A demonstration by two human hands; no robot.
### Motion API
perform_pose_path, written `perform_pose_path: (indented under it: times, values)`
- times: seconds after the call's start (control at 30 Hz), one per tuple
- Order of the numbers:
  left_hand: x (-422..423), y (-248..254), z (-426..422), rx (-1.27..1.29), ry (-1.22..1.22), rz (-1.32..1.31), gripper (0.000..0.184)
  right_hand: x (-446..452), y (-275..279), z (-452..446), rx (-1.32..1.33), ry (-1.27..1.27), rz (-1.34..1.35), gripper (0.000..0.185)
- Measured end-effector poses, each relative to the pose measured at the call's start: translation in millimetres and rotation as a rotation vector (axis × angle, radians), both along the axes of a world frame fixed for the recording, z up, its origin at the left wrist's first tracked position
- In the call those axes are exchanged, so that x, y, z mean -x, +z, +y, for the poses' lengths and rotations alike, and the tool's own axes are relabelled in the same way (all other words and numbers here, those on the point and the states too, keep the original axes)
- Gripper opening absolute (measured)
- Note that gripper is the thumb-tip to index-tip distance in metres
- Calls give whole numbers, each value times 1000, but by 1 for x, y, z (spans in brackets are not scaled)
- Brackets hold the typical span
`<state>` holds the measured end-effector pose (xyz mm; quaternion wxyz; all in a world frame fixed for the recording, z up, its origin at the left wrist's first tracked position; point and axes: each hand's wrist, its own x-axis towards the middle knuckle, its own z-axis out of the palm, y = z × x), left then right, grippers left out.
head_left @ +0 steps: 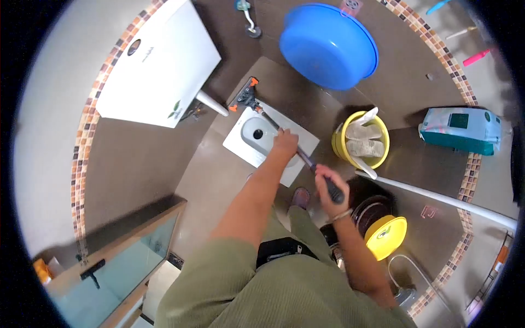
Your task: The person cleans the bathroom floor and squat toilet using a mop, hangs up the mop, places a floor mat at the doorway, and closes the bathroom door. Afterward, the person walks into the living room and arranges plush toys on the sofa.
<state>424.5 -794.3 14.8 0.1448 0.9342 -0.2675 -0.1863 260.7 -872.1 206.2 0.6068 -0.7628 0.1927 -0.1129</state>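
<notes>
Head view: a long-handled wiper (307, 159) slants across mid-frame over a squat toilet (268, 140), left hand (285, 144) above right hand (327, 201), both clasped around it; a blue basin (328, 48) stands at top center, a yellow bucket (338, 144) right of center.

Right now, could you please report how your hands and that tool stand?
Left hand on pole, right hand on end grip. Tool head by far edge of squat toilet. Yellow bucket right of toilet, clear of pole.
</notes>
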Motion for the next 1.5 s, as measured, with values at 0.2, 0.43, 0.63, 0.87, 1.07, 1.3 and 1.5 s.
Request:
perform_pose_path:
  times: [0.2,0.43,0.63,0.87,1.07,1.3,1.5]
  values:
    - [167,-26,-30,334,-733,265,23,154,50,1,-162,-305,354,14]
    - [232,101,-70,48,-1167,635,16,260,111,-5,-7,-427,321,14]
    - [196,172,-84,11,-1206,439,18,231,146,-34,224,-163,15,19]
    - [95,151,-60,110,-876,257,22,141,118,-47,181,39,-193,19]
    - [-43,115,-2,189,-464,200,20,-7,68,-14,-206,-57,-153,15]
    - [-166,-3,41,535,-351,86,33,-156,2,-3,-406,-71,-166,17]
    - [-229,-1,-26,938,1,62,35,-245,44,-52,-277,-43,-87,17]
